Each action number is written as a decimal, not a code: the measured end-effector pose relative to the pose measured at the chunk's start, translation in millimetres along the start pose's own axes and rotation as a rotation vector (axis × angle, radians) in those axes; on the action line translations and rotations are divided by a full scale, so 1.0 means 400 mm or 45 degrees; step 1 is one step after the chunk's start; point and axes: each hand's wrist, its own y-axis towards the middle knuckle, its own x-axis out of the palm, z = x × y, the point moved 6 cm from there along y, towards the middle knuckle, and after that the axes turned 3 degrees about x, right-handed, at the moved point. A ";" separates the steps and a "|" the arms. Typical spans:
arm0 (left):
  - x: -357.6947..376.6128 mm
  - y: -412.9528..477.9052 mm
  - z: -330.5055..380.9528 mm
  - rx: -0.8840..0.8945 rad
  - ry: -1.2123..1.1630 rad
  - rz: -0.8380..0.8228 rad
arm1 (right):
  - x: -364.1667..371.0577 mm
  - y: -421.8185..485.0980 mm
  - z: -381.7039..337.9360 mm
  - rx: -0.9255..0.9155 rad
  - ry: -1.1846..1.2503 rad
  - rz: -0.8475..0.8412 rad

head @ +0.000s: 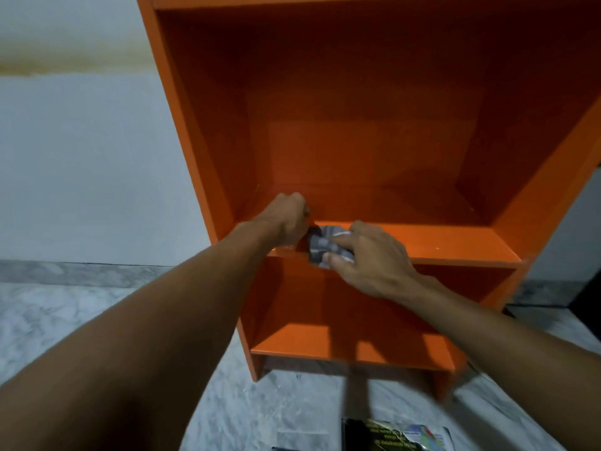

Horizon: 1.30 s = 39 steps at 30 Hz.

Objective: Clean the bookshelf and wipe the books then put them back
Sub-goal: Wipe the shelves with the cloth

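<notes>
– Pale wall (81,157) on the left, marble floor (65,320) below it. What stands there?
– An orange bookshelf (182,125), close by the wall, filling the middle and right of the view.
– And the hands?
– First the left hand (289,219), at the left end of the middle board (455,242), inside the tall upper bay. Its fingers are curled tight, but the knuckles hide what they hold, if anything. I cannot tell.
– Where is the cloth?
– The grey patterned cloth (320,244) lies bunched on the front edge of that board, just right of the left hand. One dark corner reaches toward that hand; I cannot say whether they touch.
– Who has it?
– The right hand (367,258). It comes over the cloth from the right and pinches it between thumb and fingers at the board's edge.
– What is in the bays?
– The upper bay holds the two hands and the cloth, all at its front left. The lower bay (325,340) shows the arms' shadows across its floor.
– And the books?
– The books (400,434) lie on the floor in front of the bookshelf, at the bottom edge, right of centre. There is a dark cover with yellow print and a lighter one beside it, both cut off by the frame.
</notes>
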 end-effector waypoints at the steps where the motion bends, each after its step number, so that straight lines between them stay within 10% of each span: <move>1: -0.017 -0.006 -0.017 0.022 0.074 0.002 | -0.005 -0.004 -0.023 -0.047 0.110 -0.039; 5: -0.098 -0.042 -0.073 0.038 0.417 -0.001 | -0.031 0.100 0.018 0.128 0.266 0.234; 10: -0.112 -0.085 -0.107 0.093 1.134 -0.118 | 0.090 0.214 0.122 0.618 -0.105 -0.192; 16: -0.116 -0.105 -0.145 0.079 1.659 -0.315 | 0.141 0.312 -0.025 0.418 -0.032 -0.220; 39: -0.151 -0.127 -0.177 0.222 1.678 0.003 | 0.169 0.154 -0.282 -0.410 0.179 0.005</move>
